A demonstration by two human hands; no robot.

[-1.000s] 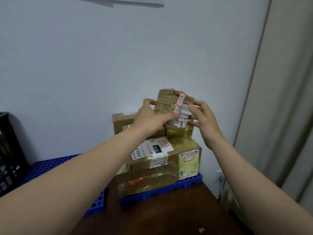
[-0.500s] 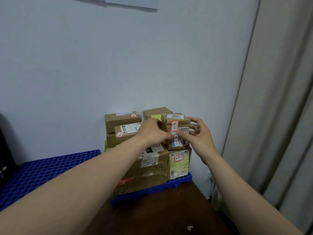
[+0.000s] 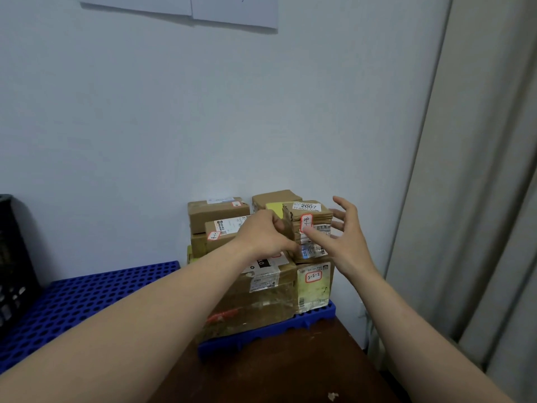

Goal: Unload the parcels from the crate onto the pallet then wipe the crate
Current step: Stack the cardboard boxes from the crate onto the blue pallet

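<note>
A small brown parcel (image 3: 312,219) with a "2007" label and a red-edged sticker sits on top of the stacked parcels at the right end of the blue pallet (image 3: 87,298). My left hand (image 3: 266,237) rests against its left side with fingers curled. My right hand (image 3: 344,237) is just off its right side, fingers spread and holding nothing. Below it lie a yellowish parcel (image 3: 315,286) and a large taped box (image 3: 255,303). More boxes (image 3: 218,212) stand behind. The black crate (image 3: 13,266) shows at the left edge.
The pallet lies on a dark wooden table (image 3: 284,370) against a pale wall. A beige curtain (image 3: 479,184) hangs close on the right. Papers (image 3: 232,10) are stuck high on the wall. The left part of the pallet is bare.
The small parcel came down from in front of me onto the stack. My right hand has let go and opened, and my left hand still touches the parcel's side.
</note>
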